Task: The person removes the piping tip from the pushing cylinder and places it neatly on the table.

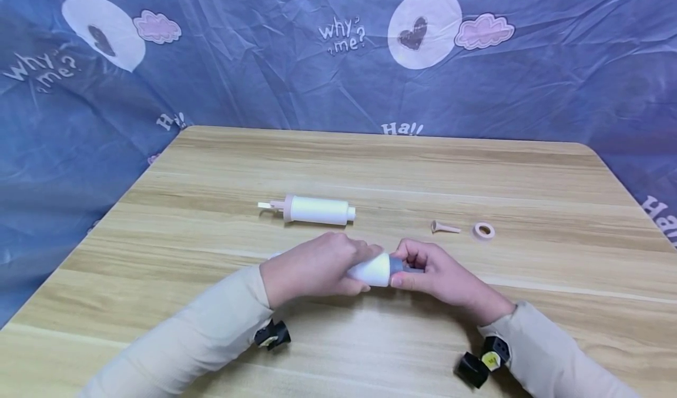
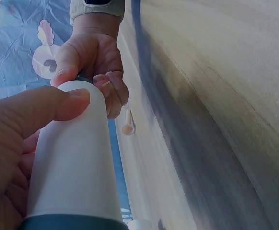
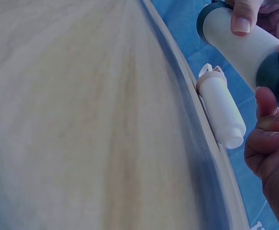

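Note:
My left hand (image 1: 322,267) grips a white plastic tube (image 1: 372,270), its thumb along the side in the left wrist view. At the tube's right end is a dark blue-green cap (image 3: 273,74) with a narrow tip, which the thumb and curled fingers of my right hand (image 1: 436,273) pinch. A second dark band (image 2: 77,223) rings the other end, mostly covered by the left hand in the head view. The tube lies roughly level between both hands, above the near middle of the table.
Behind the hands lies a similar white tube (image 1: 319,210) with a pink collar and a handle at its left end. A small pink cone-shaped nozzle (image 1: 446,227) and a pink ring (image 1: 483,231) lie to the right on the wooden table (image 1: 370,169). A blue printed cloth (image 1: 275,63) hangs behind.

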